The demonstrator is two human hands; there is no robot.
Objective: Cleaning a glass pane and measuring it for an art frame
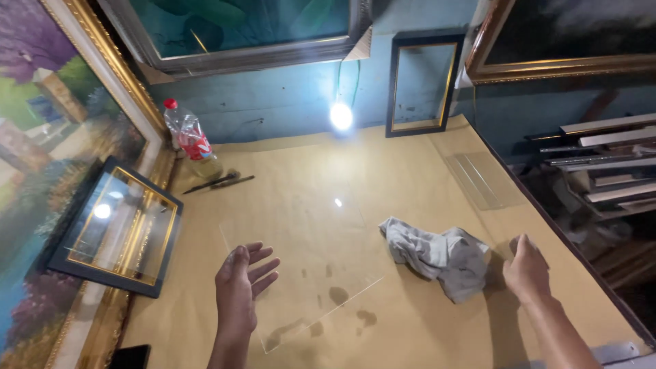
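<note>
The left hand (pixel 239 283) hovers over the near-left corner of a clear glass sheet (pixel 301 263) lying flat on the tan tabletop (pixel 410 321); its grip is spread, fingers extended, holding nothing. The right hand (pixel 526 268) sits just beside a crumpled grey cloth (pixel 437 253), right of the glass; its grip state cannot be determined.
</note>
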